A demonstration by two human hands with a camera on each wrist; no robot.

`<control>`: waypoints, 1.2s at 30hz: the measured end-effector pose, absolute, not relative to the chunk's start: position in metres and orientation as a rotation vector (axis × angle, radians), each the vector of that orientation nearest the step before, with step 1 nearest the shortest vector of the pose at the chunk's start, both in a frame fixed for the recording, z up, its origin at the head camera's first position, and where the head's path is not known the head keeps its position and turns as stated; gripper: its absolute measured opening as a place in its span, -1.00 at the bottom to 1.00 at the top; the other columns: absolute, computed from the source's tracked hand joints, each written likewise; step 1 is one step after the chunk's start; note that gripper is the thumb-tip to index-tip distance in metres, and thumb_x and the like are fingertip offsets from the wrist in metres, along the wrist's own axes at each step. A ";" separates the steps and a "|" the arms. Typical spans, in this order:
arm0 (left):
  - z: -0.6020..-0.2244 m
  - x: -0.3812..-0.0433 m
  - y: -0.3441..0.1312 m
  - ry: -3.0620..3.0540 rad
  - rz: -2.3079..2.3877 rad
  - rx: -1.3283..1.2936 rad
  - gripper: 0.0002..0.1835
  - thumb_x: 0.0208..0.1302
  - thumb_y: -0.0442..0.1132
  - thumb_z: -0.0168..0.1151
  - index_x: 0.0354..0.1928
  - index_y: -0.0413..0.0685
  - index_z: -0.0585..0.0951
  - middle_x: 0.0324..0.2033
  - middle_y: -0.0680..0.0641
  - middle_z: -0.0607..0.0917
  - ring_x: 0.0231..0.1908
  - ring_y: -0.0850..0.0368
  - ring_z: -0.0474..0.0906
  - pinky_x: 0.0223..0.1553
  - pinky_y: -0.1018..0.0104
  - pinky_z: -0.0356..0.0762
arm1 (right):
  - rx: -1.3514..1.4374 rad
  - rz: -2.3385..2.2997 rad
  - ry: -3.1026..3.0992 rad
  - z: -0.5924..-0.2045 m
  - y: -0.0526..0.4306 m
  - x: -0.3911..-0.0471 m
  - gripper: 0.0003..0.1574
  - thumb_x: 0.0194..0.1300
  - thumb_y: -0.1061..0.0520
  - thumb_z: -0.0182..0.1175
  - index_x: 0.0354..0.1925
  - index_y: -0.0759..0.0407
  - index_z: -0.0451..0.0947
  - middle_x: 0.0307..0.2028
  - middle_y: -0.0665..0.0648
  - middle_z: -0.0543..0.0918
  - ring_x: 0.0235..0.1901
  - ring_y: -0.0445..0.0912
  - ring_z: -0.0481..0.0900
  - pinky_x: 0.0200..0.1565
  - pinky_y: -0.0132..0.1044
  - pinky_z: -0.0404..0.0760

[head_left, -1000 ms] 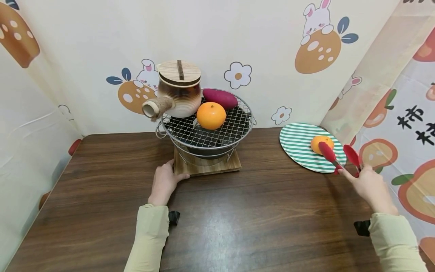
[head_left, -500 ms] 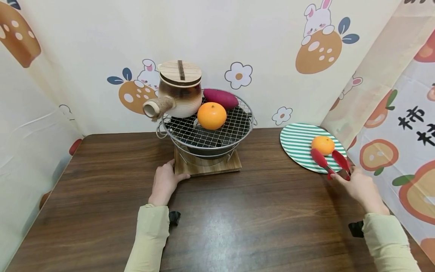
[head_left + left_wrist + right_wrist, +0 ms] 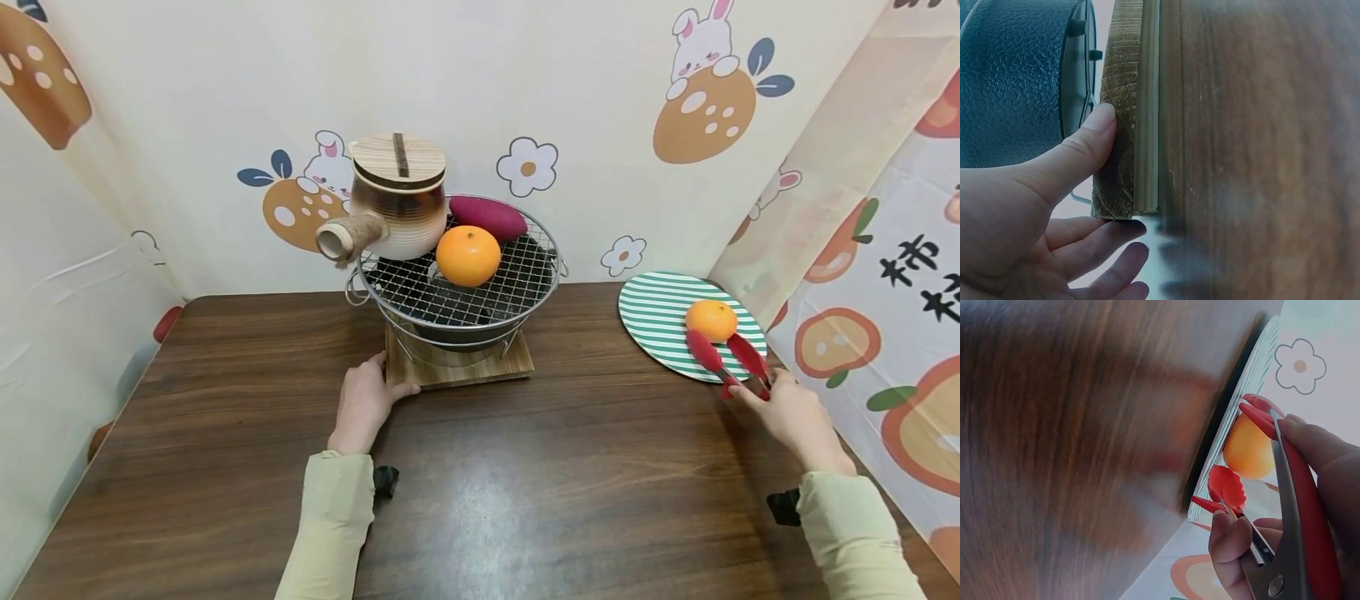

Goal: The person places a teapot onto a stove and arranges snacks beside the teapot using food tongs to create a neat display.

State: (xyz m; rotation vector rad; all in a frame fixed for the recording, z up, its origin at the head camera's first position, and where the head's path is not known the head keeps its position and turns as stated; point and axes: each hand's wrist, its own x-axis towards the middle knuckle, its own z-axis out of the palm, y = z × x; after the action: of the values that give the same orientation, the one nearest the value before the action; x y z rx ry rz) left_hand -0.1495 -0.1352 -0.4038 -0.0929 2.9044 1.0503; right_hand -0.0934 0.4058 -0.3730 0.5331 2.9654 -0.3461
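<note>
My left hand (image 3: pixel 363 407) grips the front left corner of a square wooden board (image 3: pixel 480 372). In the left wrist view its thumb presses one edge of the board (image 3: pixel 1119 112), while the fingers lie along the adjoining edge. On the board stands a round tabletop grill (image 3: pixel 517 279). At the right, my right hand (image 3: pixel 798 422) holds red-tipped tongs (image 3: pixel 703 350), spread apart. The tips stand at the near side of a mandarin (image 3: pixel 711 319) on a green-striped round mat (image 3: pixel 651 308). In the right wrist view the mandarin (image 3: pixel 1247 450) lies between the two tips; contact is unclear.
A lidded clay pot (image 3: pixel 408 218) with a rope-wrapped handle sits on the grill's left. Beside it on the mesh lie another orange fruit (image 3: pixel 468 256) and a purple sweet potato (image 3: pixel 489 218). Printed curtains (image 3: pixel 585 100) border the wooden table (image 3: pixel 585 483) at the back and sides.
My right hand has drawn the tongs left and toward me, from above the mandarin to its near side; the tips have come slightly closer together. My left hand stays on the board.
</note>
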 end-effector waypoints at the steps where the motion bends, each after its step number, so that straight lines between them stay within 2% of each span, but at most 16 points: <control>1: -0.404 -0.149 -0.135 2.905 1.052 -0.092 -0.12 0.06 -0.05 0.45 0.30 -0.46 0.33 -0.01 -0.50 0.61 -0.08 -0.20 0.63 0.01 -0.06 0.57 | 0.536 -0.347 2.962 -0.373 0.406 -0.093 0.24 0.26 -0.47 0.01 0.21 0.68 0.05 -0.14 0.64 0.40 -0.32 0.29 0.41 -0.41 -0.01 0.50; 9: -0.404 -0.150 -0.136 2.906 1.049 -0.091 -0.12 0.06 -0.06 0.45 0.31 -0.46 0.33 0.06 -0.49 0.57 0.02 -0.28 0.59 0.04 -0.07 0.55 | 0.521 -0.363 2.988 -0.372 0.403 -0.094 0.15 0.29 -0.43 0.02 0.17 0.64 0.09 -0.23 0.54 0.43 -0.36 0.26 0.40 -0.45 -0.10 0.45; 12: -0.404 -0.150 -0.136 2.910 1.041 -0.090 -0.12 0.06 -0.05 0.45 0.31 -0.46 0.33 0.05 -0.50 0.57 0.01 -0.28 0.59 0.04 -0.07 0.56 | 0.507 -0.369 2.997 -0.371 0.400 -0.094 0.06 0.29 -0.42 0.02 0.06 0.60 0.17 -0.34 0.45 0.44 -0.39 0.23 0.40 -0.47 -0.14 0.41; 15: -0.404 -0.150 -0.136 2.913 1.038 -0.088 -0.13 0.06 -0.05 0.45 0.30 -0.46 0.34 0.04 -0.50 0.58 -0.01 -0.27 0.61 0.03 -0.07 0.56 | 0.501 -0.375 2.986 -0.372 0.398 -0.096 0.05 0.29 -0.43 0.02 0.03 0.59 0.17 -0.38 0.41 0.43 -0.39 0.22 0.39 -0.46 -0.15 0.41; 19: -0.404 -0.151 -0.136 2.914 1.039 -0.090 -0.13 0.06 -0.05 0.45 0.31 -0.45 0.34 0.01 -0.49 0.60 -0.06 -0.25 0.62 0.02 -0.07 0.57 | 0.500 -0.368 2.972 -0.373 0.397 -0.099 0.18 0.28 -0.45 0.02 0.15 0.67 0.09 -0.21 0.58 0.43 -0.33 0.29 0.41 -0.39 0.00 0.50; 23: -0.404 -0.151 -0.136 2.905 1.041 -0.094 -0.12 0.06 -0.05 0.45 0.31 -0.45 0.33 0.04 -0.49 0.58 -0.02 -0.26 0.61 0.03 -0.07 0.56 | 0.534 -0.371 2.939 -0.373 0.394 -0.104 0.26 0.25 -0.48 0.00 0.18 0.70 0.05 -0.06 0.69 0.37 -0.31 0.32 0.44 -0.33 0.11 0.58; 28: -0.405 -0.150 -0.136 2.894 1.033 -0.099 -0.11 0.07 -0.04 0.44 0.32 -0.44 0.32 0.09 -0.48 0.56 0.03 -0.28 0.58 0.05 -0.07 0.55 | 0.535 -0.338 2.943 -0.372 0.392 -0.108 0.23 0.27 -0.47 -0.01 0.10 0.74 0.08 -0.10 0.72 0.37 -0.33 0.33 0.46 -0.33 0.13 0.58; 31: -0.405 -0.150 -0.136 2.895 1.024 -0.101 -0.11 0.07 -0.04 0.44 0.33 -0.43 0.32 0.09 -0.48 0.56 0.04 -0.28 0.57 0.05 -0.07 0.55 | 0.527 -0.318 2.957 -0.372 0.391 -0.109 0.20 0.28 -0.46 -0.01 0.04 0.73 0.11 -0.19 0.70 0.40 -0.37 0.31 0.46 -0.38 0.07 0.56; 36: -0.404 -0.150 -0.136 2.900 1.030 -0.095 -0.11 0.06 -0.04 0.45 0.32 -0.44 0.32 0.09 -0.47 0.56 0.05 -0.29 0.56 0.05 -0.07 0.55 | 0.520 -0.340 2.968 -0.371 0.389 -0.108 0.19 0.26 -0.47 0.01 0.03 0.71 0.12 -0.20 0.68 0.41 -0.41 0.28 0.46 -0.45 -0.05 0.54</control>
State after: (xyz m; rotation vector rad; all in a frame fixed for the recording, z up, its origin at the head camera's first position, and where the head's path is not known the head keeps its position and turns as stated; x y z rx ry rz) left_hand -0.1503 -0.1357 -0.4042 -0.0955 2.9003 1.0300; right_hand -0.1078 0.3888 -0.3714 0.5195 2.9684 -0.3396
